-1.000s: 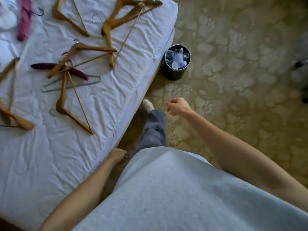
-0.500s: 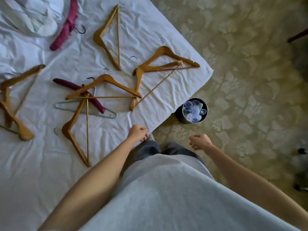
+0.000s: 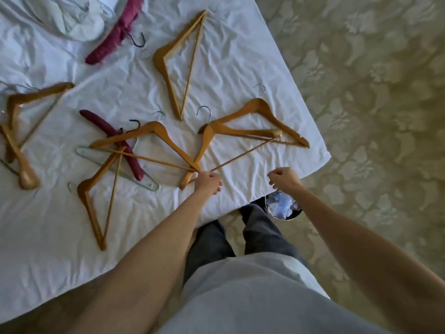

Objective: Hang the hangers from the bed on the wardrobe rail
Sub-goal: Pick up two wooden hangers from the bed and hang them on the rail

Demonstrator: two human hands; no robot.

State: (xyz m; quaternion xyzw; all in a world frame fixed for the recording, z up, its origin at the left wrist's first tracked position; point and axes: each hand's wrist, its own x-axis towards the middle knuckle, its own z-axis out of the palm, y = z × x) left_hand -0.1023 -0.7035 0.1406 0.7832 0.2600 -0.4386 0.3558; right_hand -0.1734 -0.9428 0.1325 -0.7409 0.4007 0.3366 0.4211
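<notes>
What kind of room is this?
Most likely a bedroom: a bed under a crumpled white sheet, clothes hangers scattered across it, and patterned carpet beside it.

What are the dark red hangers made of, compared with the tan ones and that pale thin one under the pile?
The dark red hangers look padded with fabric: soft, rounded, matt arms. The tan hangers look like varnished wood with thin metal hooks: warm grain colour, slight sheen. The pale thin hanger seems to be coated wire or plastic; it is hard to tell which.
</notes>
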